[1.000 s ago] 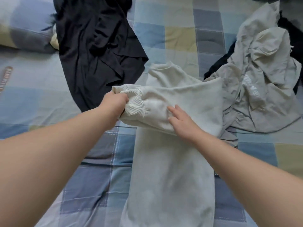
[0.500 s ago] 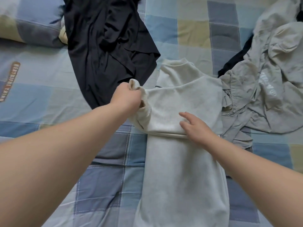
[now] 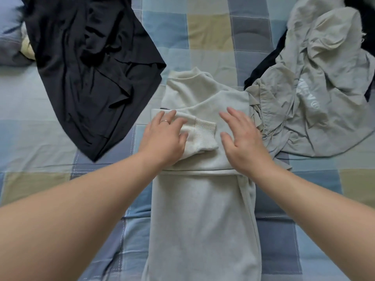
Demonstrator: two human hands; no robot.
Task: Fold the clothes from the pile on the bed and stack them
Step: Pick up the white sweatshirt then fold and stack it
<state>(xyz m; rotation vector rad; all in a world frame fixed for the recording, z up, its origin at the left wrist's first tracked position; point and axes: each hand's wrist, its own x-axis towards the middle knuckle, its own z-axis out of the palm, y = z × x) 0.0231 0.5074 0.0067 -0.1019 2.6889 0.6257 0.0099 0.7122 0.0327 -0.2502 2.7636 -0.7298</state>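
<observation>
A cream sweatshirt [image 3: 203, 209] lies lengthwise down the middle of the bed, collar at the far end. Both sleeves are folded across its chest, and a ribbed cuff [image 3: 203, 136] lies on top between my hands. My left hand [image 3: 164, 138] rests flat on the folded sleeve, fingers spread, a ring on one finger. My right hand [image 3: 243, 138] lies flat with straight fingers on the right side of the same fold. Neither hand grips anything.
A crumpled black garment [image 3: 91, 67] lies at the upper left, partly over a pillow [image 3: 10, 37]. A rumpled grey garment with white print [image 3: 324, 88] sits at the right over something dark. The checked blue and beige bedsheet [image 3: 209, 31] shows all around.
My left hand let go of the cuff it was gripping and laid the sleeve back across the chest. Both hands now lie flat on the fold. The view shifted slightly.
</observation>
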